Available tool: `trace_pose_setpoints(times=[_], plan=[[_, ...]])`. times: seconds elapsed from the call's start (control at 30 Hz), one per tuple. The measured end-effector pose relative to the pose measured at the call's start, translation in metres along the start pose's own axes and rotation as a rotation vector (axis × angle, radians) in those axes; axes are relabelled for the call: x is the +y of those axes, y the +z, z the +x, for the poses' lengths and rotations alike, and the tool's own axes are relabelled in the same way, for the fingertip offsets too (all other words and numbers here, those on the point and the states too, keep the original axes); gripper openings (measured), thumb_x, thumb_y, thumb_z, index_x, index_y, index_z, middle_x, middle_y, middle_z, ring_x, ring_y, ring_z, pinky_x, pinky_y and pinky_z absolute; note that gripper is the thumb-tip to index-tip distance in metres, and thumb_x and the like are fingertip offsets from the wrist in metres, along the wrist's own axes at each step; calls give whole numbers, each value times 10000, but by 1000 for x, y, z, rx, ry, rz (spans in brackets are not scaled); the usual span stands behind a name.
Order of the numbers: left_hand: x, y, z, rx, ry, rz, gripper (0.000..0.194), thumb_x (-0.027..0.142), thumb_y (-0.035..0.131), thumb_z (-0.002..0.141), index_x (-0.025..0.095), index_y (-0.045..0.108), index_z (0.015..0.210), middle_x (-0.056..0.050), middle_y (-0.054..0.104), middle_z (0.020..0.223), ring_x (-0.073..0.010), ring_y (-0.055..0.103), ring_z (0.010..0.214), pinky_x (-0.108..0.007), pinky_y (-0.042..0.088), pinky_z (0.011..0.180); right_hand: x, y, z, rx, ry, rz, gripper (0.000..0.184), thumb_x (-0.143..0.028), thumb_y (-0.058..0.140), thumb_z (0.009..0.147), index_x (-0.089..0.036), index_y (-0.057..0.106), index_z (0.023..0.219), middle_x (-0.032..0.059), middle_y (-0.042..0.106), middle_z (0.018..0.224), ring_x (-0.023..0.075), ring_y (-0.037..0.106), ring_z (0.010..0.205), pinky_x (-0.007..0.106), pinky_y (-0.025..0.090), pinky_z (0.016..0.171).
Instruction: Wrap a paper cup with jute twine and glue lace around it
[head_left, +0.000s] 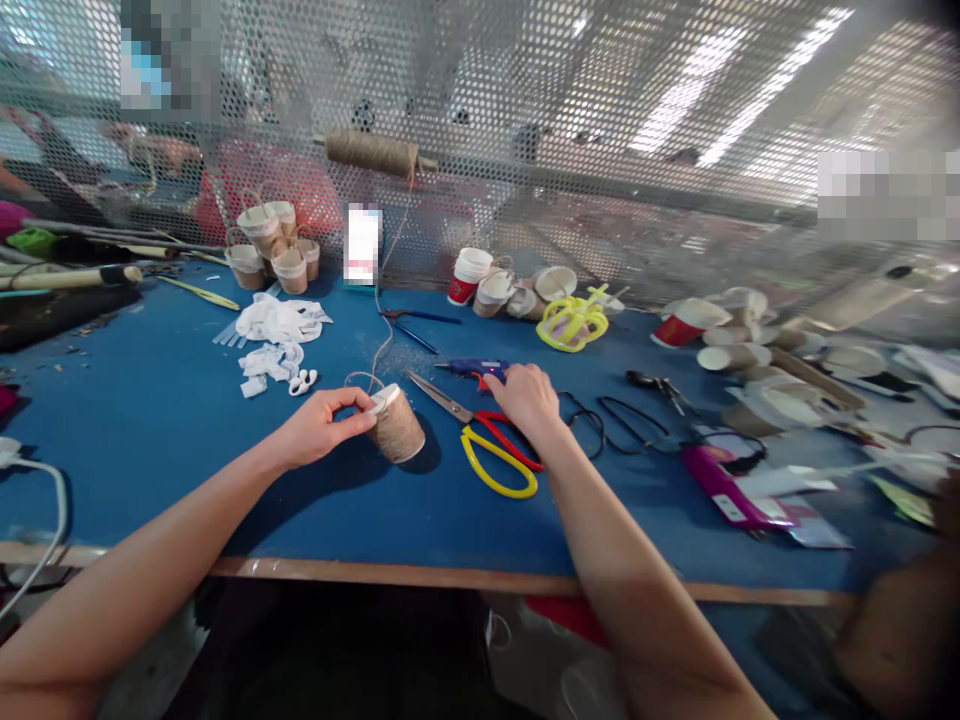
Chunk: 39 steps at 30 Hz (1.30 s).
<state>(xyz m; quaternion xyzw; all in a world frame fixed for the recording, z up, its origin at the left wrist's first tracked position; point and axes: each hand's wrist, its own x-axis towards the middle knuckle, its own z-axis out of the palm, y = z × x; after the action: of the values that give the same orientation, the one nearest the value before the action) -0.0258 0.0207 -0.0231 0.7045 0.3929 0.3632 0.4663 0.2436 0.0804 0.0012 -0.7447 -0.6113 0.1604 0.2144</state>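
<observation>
My left hand [324, 423] pinches the white rim of a twine-wrapped paper cup [396, 424] that lies tilted on the blue table [150, 420]. A strand of twine runs up from the cup to a twine spool [373, 152] on the mesh wall. My right hand [523, 394] reaches over to a blue glue gun [474, 369], fingers curled on its red trigger end. Scissors with red and yellow handles [491, 447] lie just under that hand, blades pointing toward the cup.
White lace scraps [277, 330] lie at the back left, wrapped cups [274, 250] behind them. Red and white paper cups [510, 285], a yellow frame [574, 320], blue pliers [412, 325], black scissors [660, 385] and clutter fill the right. A white cable [45, 500] is at left.
</observation>
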Motion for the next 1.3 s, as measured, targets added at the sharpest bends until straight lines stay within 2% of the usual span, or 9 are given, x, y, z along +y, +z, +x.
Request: trace_pose_setpoints(times=[0.07, 0.1, 0.2, 0.3, 0.37, 0.43, 0.7, 0.83, 1.3], plan=[[1, 1, -1, -22, 2, -7, 163, 305, 535, 800, 158, 565, 736, -12, 583, 754, -135, 510, 718, -296, 392, 728, -14, -4, -13, 20, -123, 36, 230, -234, 540, 836, -81, 618, 988, 216, 518, 1199, 351, 392, 1210, 528, 265, 1001], [2, 1, -1, -36, 4, -14, 170, 309, 529, 806, 157, 564, 738, -13, 582, 756, -135, 512, 722, -296, 395, 732, -23, -5, -21, -10, -205, 71, 224, -258, 535, 839, -98, 633, 961, 187, 553, 1169, 318, 436, 1181, 479, 297, 1000], [5, 3, -3, -74, 10, -30, 185, 318, 523, 812, 153, 561, 736, -17, 581, 751, -140, 519, 733, -298, 403, 740, -48, -1, -41, -204, -446, 204, 199, -335, 527, 842, -202, 663, 903, 46, 654, 1056, 185, 583, 1006, 316, 441, 883], [7, 4, -5, -112, 15, -46, 192, 316, 539, 802, 146, 557, 713, -9, 565, 712, -134, 505, 708, -287, 400, 724, -66, 13, -52, -489, -642, 467, 219, -375, 555, 812, -195, 657, 885, 53, 670, 1021, 177, 608, 947, 318, 471, 822], [7, 5, -6, -133, 15, -52, 200, 317, 541, 801, 143, 557, 705, -5, 557, 696, -129, 498, 696, -279, 398, 715, -70, 21, -55, -543, -623, 616, 195, -356, 595, 775, -173, 643, 822, 73, 677, 959, 185, 612, 914, 340, 471, 814], [7, 5, -6, -143, 3, -63, 206, 324, 539, 806, 142, 559, 713, -9, 566, 710, -130, 506, 704, -280, 403, 719, -70, 24, -57, -510, -556, 683, 155, -322, 596, 769, -169, 619, 769, 68, 677, 887, 174, 616, 858, 339, 475, 790], [16, 6, -9, -138, -99, -257, 181, 306, 587, 775, 139, 555, 714, -10, 575, 731, -111, 500, 675, -255, 386, 680, -49, 6, -64, -363, -410, 816, 114, -289, 631, 730, -188, 580, 730, 32, 648, 792, 159, 614, 788, 343, 468, 781], [19, 7, -10, -139, -128, -341, 161, 282, 614, 761, 142, 558, 704, -2, 574, 744, -102, 494, 688, -245, 377, 687, -43, 6, -66, -316, -363, 830, 127, -303, 636, 730, -187, 585, 723, 37, 649, 777, 168, 610, 778, 360, 460, 775], [19, 2, -14, -220, -75, -484, 154, 281, 637, 777, 151, 589, 711, -64, 654, 999, -156, 562, 907, -287, 404, 787, -38, 17, -72, -411, -363, 901, 161, -326, 629, 753, -185, 552, 732, 29, 629, 828, 154, 593, 808, 354, 450, 796]])
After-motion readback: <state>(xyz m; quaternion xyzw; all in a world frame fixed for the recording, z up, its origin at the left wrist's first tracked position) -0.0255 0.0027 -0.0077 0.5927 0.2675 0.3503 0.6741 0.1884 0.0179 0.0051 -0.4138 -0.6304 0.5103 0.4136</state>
